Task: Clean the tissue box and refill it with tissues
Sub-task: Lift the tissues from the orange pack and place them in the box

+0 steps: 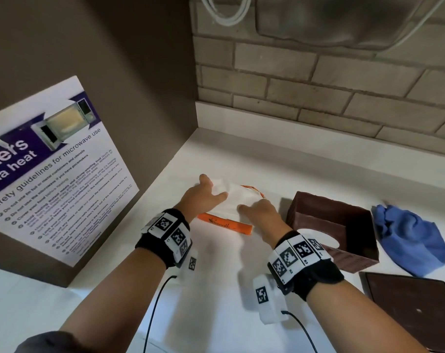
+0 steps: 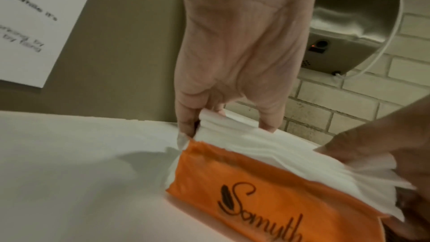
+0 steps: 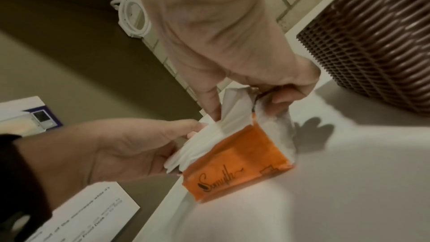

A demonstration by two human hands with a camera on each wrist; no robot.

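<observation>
Here, in the head view, both hands meet at the middle of the frame over an orange tissue pack (image 1: 226, 224) lying on the white counter (image 1: 318, 171). The left hand (image 1: 203, 197) and the right hand (image 1: 261, 212) rest on the white tissues (image 1: 235, 200) bulging from the pack's open top. To the right stands the brown tissue box (image 1: 336, 230), open side up, apart from the pack; its flat brown lid (image 1: 412, 307) lies at lower right. A crumpled blue cloth (image 1: 410, 238) sits at the right edge, just beside the box. A microwave safety poster (image 1: 58, 169) fills the left side.

From the left wrist, the left hand (image 2: 237, 52) comes down from the top centre — its fingertips (image 2: 186, 126) pinch the far end of the tissue stack (image 2: 267, 146) above the orange wrapper (image 2: 256, 190). A steel hand dryer (image 2: 349, 30) hangs upper right.

From the right wrist, the right hand (image 3: 232, 43) pinches the torn end of the wrapper (image 3: 232, 159) together with tissue edges, thumb (image 3: 284, 97) curled — the left hand (image 3: 121, 148) grips tissues from the lower left. The ribbed box wall (image 3: 377, 43) fills the upper right.
</observation>
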